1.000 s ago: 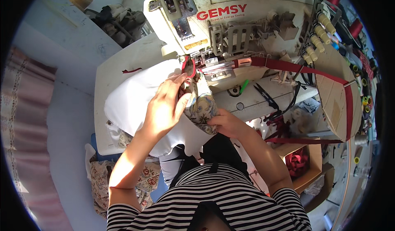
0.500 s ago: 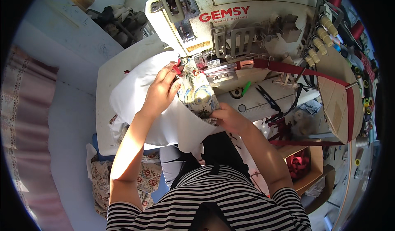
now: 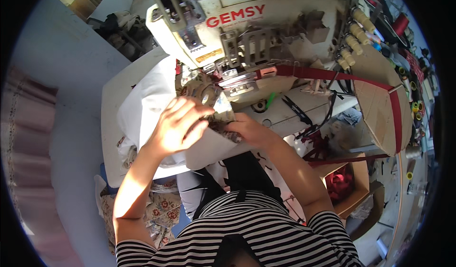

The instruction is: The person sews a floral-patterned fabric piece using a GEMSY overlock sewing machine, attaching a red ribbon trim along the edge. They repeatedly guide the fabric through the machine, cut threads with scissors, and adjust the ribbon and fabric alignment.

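Floral fabric [image 3: 222,106] lies on the left part of the surface [image 3: 115,87], directly below the head of the sewing machine [image 3: 285,17], and it is bunched into folds. Its upper part reaches close to the needle area, but I cannot tell if it is under the presser foot. White cloth [image 3: 145,98] spreads to the left of it and also below it, and the lower edge hangs over the front of the surface, above the person's lap. The left hand [image 3: 178,124] is over the border between the white cloth and the floral pattern; its fingers are bent and its thumb stands apart, so it is partly open, and I cannot tell if it pinches any cloth. The right hand [image 3: 251,130] is nearly closed, with thumb and fingers holding the lower right edge of the floral fabric. To the right of the needle area, a dark red tape [image 3: 332,75] runs across to a cardboard panel [image 3: 377,110] and bends down along it. Below this tape, black scissors [image 3: 297,109] lie on the surface, near a small green object [image 3: 270,100]. Lower on the right, a cardboard box [image 3: 362,176] contains a red material [image 3: 339,184].
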The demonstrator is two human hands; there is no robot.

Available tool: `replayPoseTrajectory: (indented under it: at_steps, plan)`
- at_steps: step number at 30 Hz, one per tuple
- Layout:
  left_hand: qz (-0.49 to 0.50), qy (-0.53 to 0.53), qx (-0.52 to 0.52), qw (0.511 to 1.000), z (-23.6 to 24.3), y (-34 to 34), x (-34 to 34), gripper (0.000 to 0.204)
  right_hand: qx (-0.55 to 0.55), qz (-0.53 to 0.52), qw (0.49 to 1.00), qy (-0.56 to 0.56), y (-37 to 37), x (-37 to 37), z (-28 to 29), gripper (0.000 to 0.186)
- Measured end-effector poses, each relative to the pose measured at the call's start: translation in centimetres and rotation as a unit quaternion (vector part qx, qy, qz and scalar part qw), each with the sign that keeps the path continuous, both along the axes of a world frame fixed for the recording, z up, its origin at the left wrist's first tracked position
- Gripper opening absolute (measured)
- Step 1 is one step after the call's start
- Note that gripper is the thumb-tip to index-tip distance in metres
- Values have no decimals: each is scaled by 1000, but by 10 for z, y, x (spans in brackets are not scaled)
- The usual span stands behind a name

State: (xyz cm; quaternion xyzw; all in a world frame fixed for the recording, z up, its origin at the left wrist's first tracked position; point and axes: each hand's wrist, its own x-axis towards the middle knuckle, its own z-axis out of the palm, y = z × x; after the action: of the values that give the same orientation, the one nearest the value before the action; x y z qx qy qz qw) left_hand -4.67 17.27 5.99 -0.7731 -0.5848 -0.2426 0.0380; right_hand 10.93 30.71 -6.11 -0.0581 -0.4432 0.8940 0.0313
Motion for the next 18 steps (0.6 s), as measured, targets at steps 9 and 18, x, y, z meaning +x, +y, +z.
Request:
replayPoseTrajectory:
  at_steps: [9,18]
  plan:
    - [-24,207,-63,976,-3,-43,82,12,458,-54,872,-166,-13,36,44,32]
    - [41,89,-30,995,-46,-41,80,22,750,-506,307,-297,141,264,129,24]
